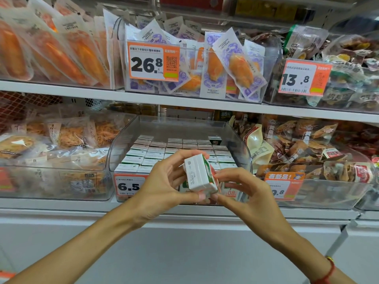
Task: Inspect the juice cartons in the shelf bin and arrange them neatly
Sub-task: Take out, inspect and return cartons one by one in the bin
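At frame centre, the left hand [164, 181] and right hand [244, 191] both pinched one juice carton [200, 175], inspecting it. Next, it likely needed slotting upright into the bin [127, 138] rows.

Both forearms reach forward, left hand [164, 179] and right hand [244, 189] with fingers curled, pinching.

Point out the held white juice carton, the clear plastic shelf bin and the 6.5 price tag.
White juice carton [198, 174], head view, top face.
Clear plastic shelf bin [245, 148], head view, right wall.
6.5 price tag [128, 186], head view, digits.
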Demonstrator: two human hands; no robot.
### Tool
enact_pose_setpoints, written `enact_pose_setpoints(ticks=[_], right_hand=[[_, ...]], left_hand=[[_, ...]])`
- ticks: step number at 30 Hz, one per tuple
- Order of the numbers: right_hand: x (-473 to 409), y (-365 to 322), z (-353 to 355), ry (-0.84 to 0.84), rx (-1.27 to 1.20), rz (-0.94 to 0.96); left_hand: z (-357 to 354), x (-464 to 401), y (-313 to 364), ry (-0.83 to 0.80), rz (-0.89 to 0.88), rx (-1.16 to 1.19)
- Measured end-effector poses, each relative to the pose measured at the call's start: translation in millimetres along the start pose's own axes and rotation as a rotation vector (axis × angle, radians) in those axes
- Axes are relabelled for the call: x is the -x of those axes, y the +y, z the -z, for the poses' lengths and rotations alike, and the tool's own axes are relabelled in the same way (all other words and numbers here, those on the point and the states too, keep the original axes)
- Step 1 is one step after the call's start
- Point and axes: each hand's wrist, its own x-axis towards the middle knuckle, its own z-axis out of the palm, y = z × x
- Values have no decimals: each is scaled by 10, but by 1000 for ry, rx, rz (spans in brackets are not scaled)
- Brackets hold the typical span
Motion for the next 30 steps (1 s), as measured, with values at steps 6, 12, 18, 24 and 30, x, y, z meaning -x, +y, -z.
enact_pose_setpoints(ticks=[6,12,18,24,30], right_hand=[[14,23,-24,10,1,1],[5,8,-99,55,217,93],[-41,98,11,139,666,358],[-85,157,37,134,806,585],[-306,442,281,158,886,326]], left_hand=[[-2,9,-11,46,20,55],[-113,1,-27,238,241,187],[-30,-67,27,149,561,437],[12,-102,3,61,717,594],[40,-528,-10,329,569,530]])
